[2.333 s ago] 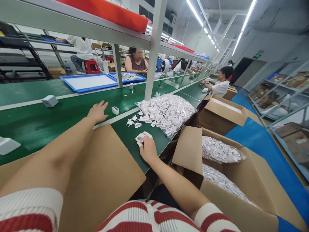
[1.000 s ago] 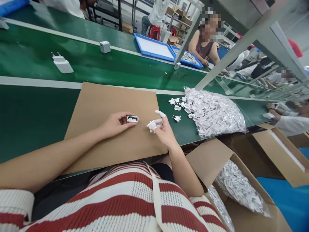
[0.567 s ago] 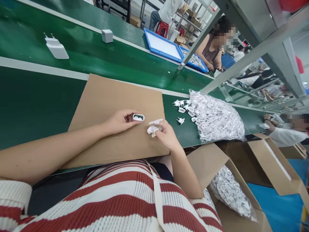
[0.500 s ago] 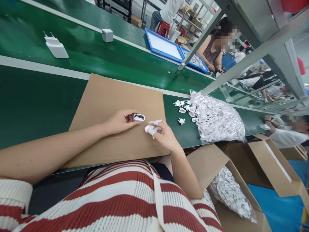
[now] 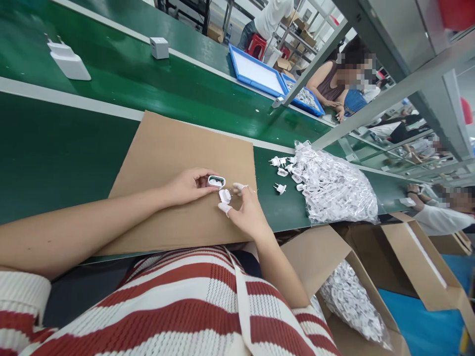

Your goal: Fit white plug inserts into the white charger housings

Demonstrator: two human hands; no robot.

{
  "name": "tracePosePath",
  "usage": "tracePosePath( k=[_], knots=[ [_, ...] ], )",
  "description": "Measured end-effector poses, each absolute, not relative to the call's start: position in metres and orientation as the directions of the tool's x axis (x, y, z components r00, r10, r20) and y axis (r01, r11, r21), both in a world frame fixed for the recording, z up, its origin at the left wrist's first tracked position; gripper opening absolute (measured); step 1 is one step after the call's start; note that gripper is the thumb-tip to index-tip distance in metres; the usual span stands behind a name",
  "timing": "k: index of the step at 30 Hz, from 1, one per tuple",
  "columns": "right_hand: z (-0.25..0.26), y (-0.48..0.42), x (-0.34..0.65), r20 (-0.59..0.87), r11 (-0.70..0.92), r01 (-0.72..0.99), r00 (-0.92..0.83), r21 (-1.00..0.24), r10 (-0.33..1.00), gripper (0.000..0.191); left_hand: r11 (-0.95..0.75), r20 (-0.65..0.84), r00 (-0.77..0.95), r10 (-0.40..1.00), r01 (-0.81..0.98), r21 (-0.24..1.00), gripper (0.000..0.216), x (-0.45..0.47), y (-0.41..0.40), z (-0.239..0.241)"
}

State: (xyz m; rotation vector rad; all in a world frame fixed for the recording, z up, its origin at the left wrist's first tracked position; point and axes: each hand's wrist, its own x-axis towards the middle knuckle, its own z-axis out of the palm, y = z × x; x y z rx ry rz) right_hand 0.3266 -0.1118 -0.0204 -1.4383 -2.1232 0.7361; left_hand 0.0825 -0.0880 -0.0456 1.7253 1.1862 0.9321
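1. From the head view, our left hand (image 5: pixel 187 185) pinches a small white oval plastic housing with a dark open mouth (image 5: pixel 216 181) at the fingertips, just above the flat brown cardboard sheet (image 5: pixel 178 148) on the green conveyor bench (image 5: pixel 55 148)
2. Our right hand (image 5: pixel 245 215), with white rubber cots on some fingertips, pinches a small white plastic plug insert (image 5: pixel 224 196) just beside the housing, almost touching its mouth
3. We judge the insert may go in crooked if the two parts meet tilted, since both are gripped only at the tips; the smooth cots may also let the little part slip and drop onto the cardboard
4. The clear plastic bag heaped with white plug inserts (image 5: pixel 334 185) lies to our right on the bench, its mouth spilling a few loose white pronged inserts (image 5: pixel 284 170); a careless elbow could scatter them
5. The open brown cardboard carton (image 5: pixel 319 257) below the bench edge holds another bagful of white parts
6. The blue plastic trays (image 5: pixel 256 74) across the belt: one looks lined white, the other holds small pale parts; a co-worker's hands rest beside it
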Motion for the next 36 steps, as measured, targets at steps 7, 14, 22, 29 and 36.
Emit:
tracePosePath(
  k=[7,14,22,29,36],
  knots=[
    [-0.004,-0.103,0.319,0.224,0.373,0.67,-0.302,-0.642,0.927,0.027,-0.217,0.117,0.299,0.947,0.33,0.919,0.046,0.082,-0.087,-0.044],
    [0.008,-0.09,0.284,0.282,0.508,0.682,-0.423,-0.526,0.861,0.032,-0.273,0.178,0.312,0.933,0.293,0.917,0.043,0.081,-0.086,-0.049],
    [0.002,-0.087,0.281,0.296,0.546,0.719,-0.459,-0.43,0.838,0.031,-0.243,0.16,0.306,0.938,0.256,0.936,0.057,0.082,-0.087,-0.05],
    [0.001,-0.081,0.288,0.342,0.583,0.697,-0.474,-0.416,0.811,0.036,-0.238,0.159,0.278,0.947,0.278,0.931,0.058,0.082,-0.086,-0.05],
    [-0.003,-0.076,0.285,0.309,0.608,0.718,-0.526,-0.338,0.792,0.027,-0.279,0.179,0.295,0.939,0.345,0.896,0.063,0.08,-0.086,-0.051]
  ],
)
